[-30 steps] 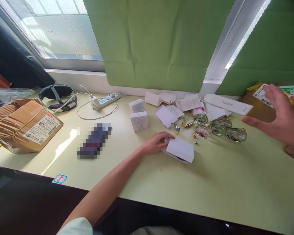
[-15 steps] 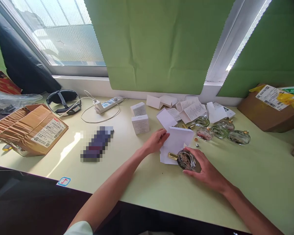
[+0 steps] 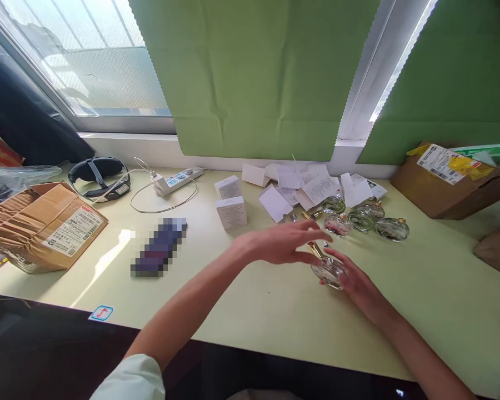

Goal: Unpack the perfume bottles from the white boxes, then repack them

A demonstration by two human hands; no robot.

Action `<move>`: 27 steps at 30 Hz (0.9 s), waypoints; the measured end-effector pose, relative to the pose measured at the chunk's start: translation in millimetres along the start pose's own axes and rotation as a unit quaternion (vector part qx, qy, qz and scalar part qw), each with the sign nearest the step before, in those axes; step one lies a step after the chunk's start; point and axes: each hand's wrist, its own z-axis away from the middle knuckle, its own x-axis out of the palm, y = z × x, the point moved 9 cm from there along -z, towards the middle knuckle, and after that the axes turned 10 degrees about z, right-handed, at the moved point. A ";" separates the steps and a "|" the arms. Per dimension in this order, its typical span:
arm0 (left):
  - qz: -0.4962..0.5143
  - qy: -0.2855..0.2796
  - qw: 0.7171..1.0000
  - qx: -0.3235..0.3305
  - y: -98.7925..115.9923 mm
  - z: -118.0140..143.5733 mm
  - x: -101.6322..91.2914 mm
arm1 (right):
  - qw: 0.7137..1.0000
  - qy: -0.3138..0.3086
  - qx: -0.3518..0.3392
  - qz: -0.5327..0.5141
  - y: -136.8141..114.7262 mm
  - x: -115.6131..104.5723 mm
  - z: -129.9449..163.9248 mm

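Note:
A clear glass perfume bottle [image 3: 330,273] with a long gold cap [image 3: 315,250] is held tilted over the table in my right hand [image 3: 356,286]. The fingers of that hand wrap around the glass body. My left hand [image 3: 281,244] reaches in from the left, fingers stretched and apart, just over the gold cap. Whether its fingertips touch the cap I cannot tell. Behind the hands lie several more glass perfume bottles [image 3: 386,229], without tall caps. Loose gold caps [image 3: 311,215] lie beside them, partly behind my left hand.
Flattened white cartons and printed sheets [image 3: 316,191] are heaped at the back. Two small white boxes [image 3: 232,212] stand left of them. Further left are a blurred-out dark object [image 3: 159,247], a power strip [image 3: 177,181], a headset [image 3: 100,178] and a cardboard box [image 3: 50,225]. Another carton [image 3: 450,183] stands right.
My left hand has let go of the white carton, which has left the front of the table, and moved right to the bottle. The bottle in my right hand has turned, its cap now pointing up-left.

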 end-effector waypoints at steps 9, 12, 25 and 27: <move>-0.045 0.123 0.973 -0.191 -61.7 33.3 -19.7 | 1.000 0.027 0.001 0.007 0.8 -8.5 4.4; -0.015 0.145 0.961 -0.233 -85.2 36.8 -1.8 | 0.999 0.048 0.001 -0.018 1.8 -15.6 7.1; -0.097 0.066 0.993 0.033 -21.6 7.0 34.2 | 0.998 -0.052 -0.025 -0.031 -7.9 4.9 9.6; -0.113 0.098 0.989 -0.002 -29.8 11.5 18.4 | 0.997 -0.061 -0.039 -0.012 -2.9 5.4 12.0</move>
